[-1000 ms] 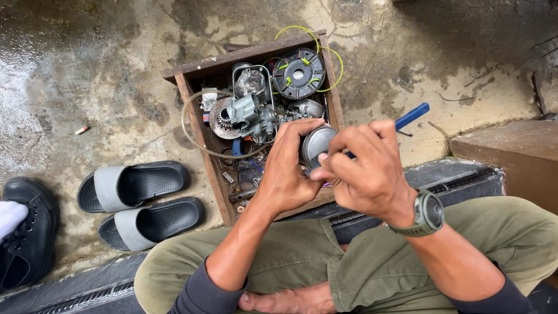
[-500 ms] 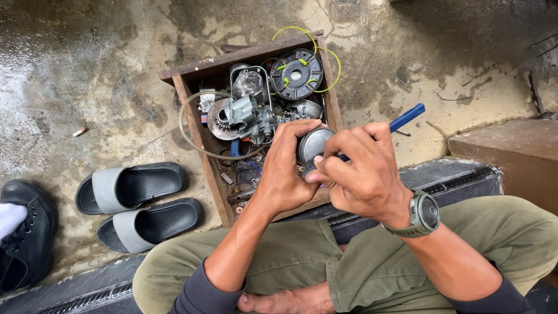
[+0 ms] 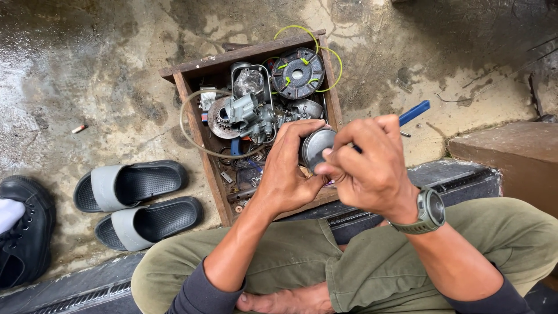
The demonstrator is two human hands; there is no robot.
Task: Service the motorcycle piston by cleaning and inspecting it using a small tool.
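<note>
- Hands met over the near edge of a wooden crate (image 3: 192,110) of engine parts.
- Left hand (image 3: 288,168) was closed around a round metal part (image 3: 317,146), gripping it from the side.
- Right hand (image 3: 372,166) pinched a blue-handled tool (image 3: 414,112) against that part's face.
- Grey sandals (image 3: 136,200) lay on the concrete floor (image 3: 87,70), well left of the left hand.

My right hand (image 3: 372,168) has slid a little to the left across the round metal part (image 3: 317,146), so it now hides more of its face than a second ago. My left hand (image 3: 290,168) has turned the part slightly, and less of the blue-handled tool (image 3: 414,112) shows past my knuckles.
</note>
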